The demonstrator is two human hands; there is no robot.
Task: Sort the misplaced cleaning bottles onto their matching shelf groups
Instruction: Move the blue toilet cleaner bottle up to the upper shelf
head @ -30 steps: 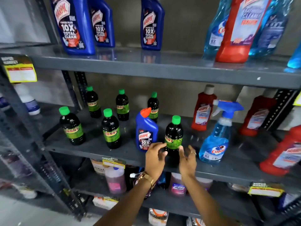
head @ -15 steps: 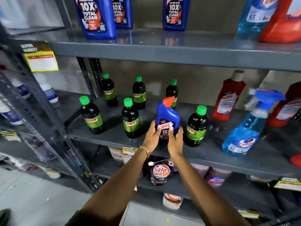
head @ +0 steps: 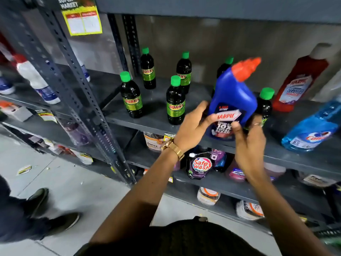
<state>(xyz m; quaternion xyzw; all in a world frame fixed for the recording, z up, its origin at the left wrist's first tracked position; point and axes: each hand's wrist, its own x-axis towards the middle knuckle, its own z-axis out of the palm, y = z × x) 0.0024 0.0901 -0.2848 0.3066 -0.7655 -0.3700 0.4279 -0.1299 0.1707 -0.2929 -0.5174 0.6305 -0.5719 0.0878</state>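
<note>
A blue Harpic bottle (head: 232, 97) with an orange-red cap is tilted at the front of the grey middle shelf (head: 147, 121), among several dark Sunny bottles with green caps (head: 175, 100). My left hand (head: 193, 126) grips its lower left side and my right hand (head: 247, 143) holds its lower right side. One Sunny bottle (head: 265, 102) stands just behind the blue bottle, partly hidden. A red Harpic bottle (head: 299, 84) and a blue Colin spray bottle (head: 311, 128) are further right on the same shelf.
A slotted grey upright post (head: 81, 93) stands on the left with a yellow price tag (head: 82, 21) above. The lower shelf holds a Safewash pouch (head: 200, 165) and pink bottles. Another person's shoes (head: 60, 222) are on the floor at lower left.
Both hands moved from the dark Sunny bottle to the blue Harpic bottle and took hold of it. The bottle is now tilted and closer to the shelf's front edge; the view dropped lower.
</note>
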